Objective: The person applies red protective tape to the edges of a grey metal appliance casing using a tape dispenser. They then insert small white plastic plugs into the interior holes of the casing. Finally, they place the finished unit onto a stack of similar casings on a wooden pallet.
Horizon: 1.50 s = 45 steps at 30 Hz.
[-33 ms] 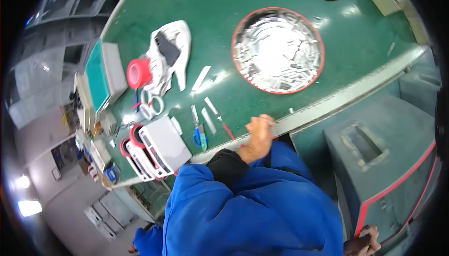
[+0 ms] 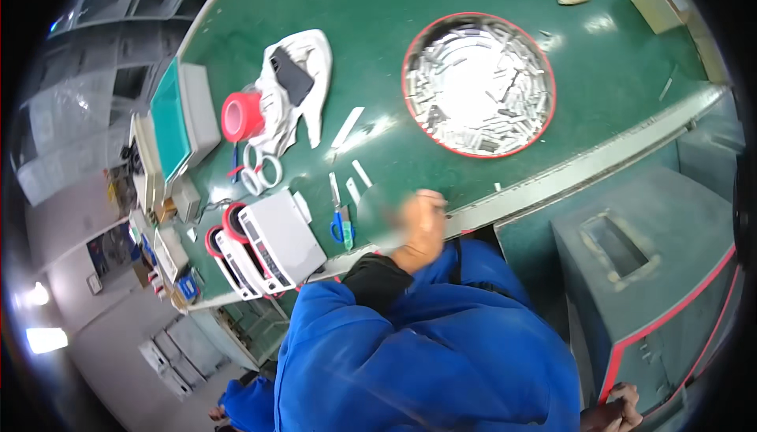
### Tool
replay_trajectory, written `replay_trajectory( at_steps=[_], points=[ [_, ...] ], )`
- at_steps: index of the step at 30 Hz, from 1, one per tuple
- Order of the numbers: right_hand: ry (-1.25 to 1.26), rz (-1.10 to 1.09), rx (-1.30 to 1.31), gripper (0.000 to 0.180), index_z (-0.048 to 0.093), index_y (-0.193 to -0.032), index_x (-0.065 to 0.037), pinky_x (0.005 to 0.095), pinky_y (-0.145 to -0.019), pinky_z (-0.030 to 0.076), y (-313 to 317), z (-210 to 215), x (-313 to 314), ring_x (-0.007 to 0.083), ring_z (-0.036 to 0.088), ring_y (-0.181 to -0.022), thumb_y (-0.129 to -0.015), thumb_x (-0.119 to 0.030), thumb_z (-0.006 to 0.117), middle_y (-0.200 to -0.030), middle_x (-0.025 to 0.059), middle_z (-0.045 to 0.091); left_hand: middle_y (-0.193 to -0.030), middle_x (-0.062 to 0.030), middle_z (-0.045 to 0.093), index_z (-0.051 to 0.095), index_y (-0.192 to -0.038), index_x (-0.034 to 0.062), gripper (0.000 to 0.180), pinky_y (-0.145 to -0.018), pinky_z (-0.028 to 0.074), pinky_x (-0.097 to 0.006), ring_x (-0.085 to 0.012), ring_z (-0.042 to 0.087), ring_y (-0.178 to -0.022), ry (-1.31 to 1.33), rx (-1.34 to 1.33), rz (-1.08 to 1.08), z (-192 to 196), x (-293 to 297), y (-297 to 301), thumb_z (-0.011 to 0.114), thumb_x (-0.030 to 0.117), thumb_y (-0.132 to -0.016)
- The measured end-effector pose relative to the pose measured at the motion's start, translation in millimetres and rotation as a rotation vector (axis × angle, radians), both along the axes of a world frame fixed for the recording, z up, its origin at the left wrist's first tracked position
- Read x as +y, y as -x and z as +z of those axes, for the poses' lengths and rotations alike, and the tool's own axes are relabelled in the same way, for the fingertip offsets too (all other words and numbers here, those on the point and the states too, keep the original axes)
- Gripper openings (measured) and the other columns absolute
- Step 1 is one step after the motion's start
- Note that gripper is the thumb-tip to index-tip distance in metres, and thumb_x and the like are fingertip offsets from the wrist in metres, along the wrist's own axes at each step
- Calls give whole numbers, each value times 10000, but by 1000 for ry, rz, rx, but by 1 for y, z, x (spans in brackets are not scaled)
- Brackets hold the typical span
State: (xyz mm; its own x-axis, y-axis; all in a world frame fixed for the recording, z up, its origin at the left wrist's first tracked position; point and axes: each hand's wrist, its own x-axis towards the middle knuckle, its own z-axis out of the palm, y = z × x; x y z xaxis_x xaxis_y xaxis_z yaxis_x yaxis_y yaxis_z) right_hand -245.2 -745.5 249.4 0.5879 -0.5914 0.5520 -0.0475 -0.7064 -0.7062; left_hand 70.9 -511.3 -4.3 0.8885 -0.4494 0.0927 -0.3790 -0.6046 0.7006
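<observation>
My left hand is closed over the near edge of the green table, its black cuff behind it. Motion smears the space left of the fingers, where a faint reddish-brown blur shows; I cannot make out what they hold. Close by lie scissors with blue handles, a green-handled tool beside them and a white strip. Low at the right rim, my right hand is partly cut off. Its fingers are curled near the red-edged box, and whatever they grip is hidden.
A red-rimmed round tray of small pale pieces stands on the table. To the left are a white scale, red tape, white-handled scissors, a phone on white cloth and a teal-lined bin. A grey box stands right.
My left hand has shifted left in the picture. The red-handled tool seen beside it earlier no longer shows clearly; a blur covers that spot. My right hand stays where it was.
</observation>
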Motion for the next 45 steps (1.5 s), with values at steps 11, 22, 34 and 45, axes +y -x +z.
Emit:
replay_trajectory(
  at_steps=[11,22,34,45],
  points=[
    [-29,140,-59,364,399,-1234,-51,354,-484,354,4,-7,-16,260,455,-574,-926,-242,360,-898,247,464,-1067,-132,468,477,-1031,59,277,-826,284,-502,-352,407,-1034,-675,151,1006,14,167,-39,580,238,-846],
    [-292,-58,48,301,431,-1036,-68,385,-650,346,-18,15,10,223,422,-679,-878,-324,419,-772,155,526,-987,-158,524,540,-983,60,340,-804,372,-510,-365,495,-995,-873,304,744,6,166,5,675,279,-761],
    [-278,-159,69,253,346,-952,-85,340,-552,409,-36,23,14,232,466,-633,-889,-324,401,-750,173,542,-890,-84,545,530,-934,56,290,-813,292,-383,-262,447,-901,62,58,-223,52,-5,-2,508,-53,-666],
    [-218,-230,10,271,340,-974,-89,338,-522,400,-37,17,15,247,469,-639,-897,-342,399,-734,155,526,-793,-66,444,450,-873,74,184,-742,266,-360,-250,405,-816,78,206,-1222,63,-213,-25,505,-30,-732]
  ],
)
